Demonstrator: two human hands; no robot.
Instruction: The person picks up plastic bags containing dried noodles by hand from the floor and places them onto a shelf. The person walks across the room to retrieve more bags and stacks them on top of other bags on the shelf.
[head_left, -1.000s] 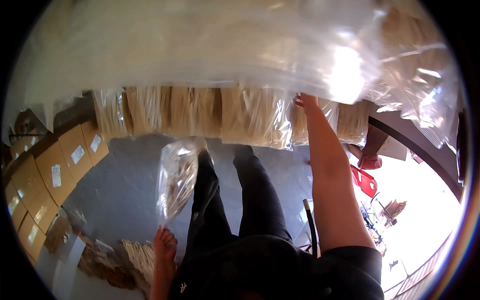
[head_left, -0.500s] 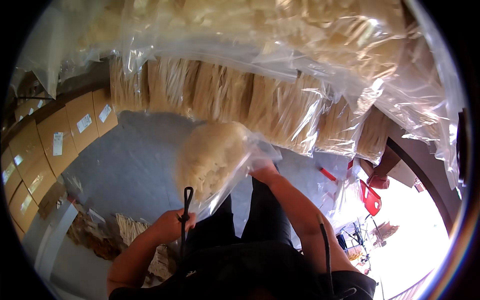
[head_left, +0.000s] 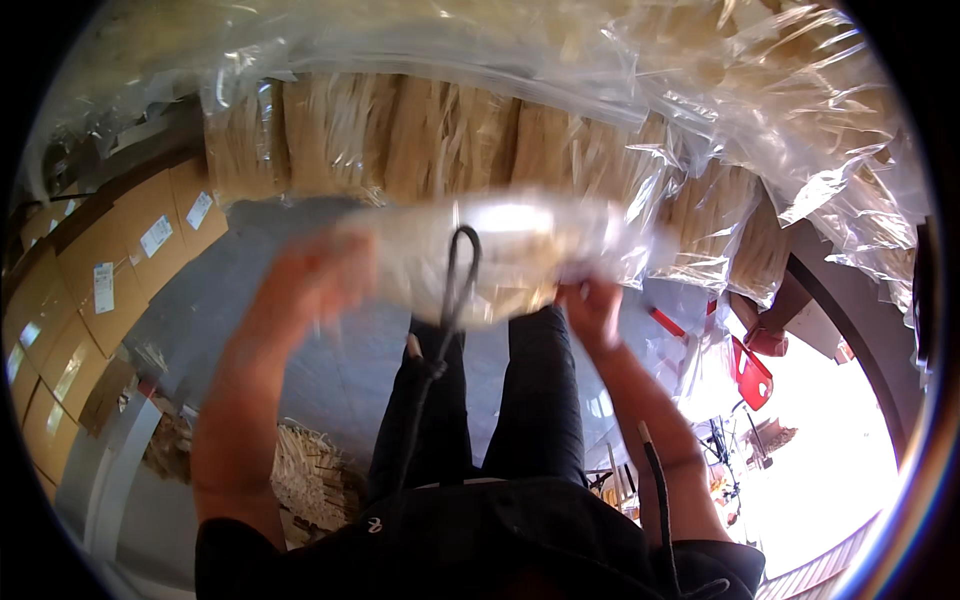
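Note:
A clear plastic bag (head_left: 500, 285) of pale yellow, dry-looking pieces is held up crosswise in front of my legs, blurred by motion. At its left end is my left hand (head_left: 335, 270), fingers smeared but seemingly closed on the plastic. My right hand (head_left: 592, 308) pinches the lower right part of the bag. What exactly the pieces are, I cannot make out. Beyond the held bag stand several upright clear bags (head_left: 435, 140) packed with long, pale tan strips. A black cord loop (head_left: 460, 270) hangs in front of the held bag.
More large plastic bags (head_left: 480, 45) lie above the upright row. Cardboard boxes (head_left: 100, 265) with white labels are stacked at the left. A heap of pale strips (head_left: 310, 475) sits on the floor, lower left. At the right, a red plastic object (head_left: 752, 375) is near the bright doorway.
The bag has turned from hanging upright to lying crosswise. My left hand has moved up and away to its left end; my right hand has shifted to the right.

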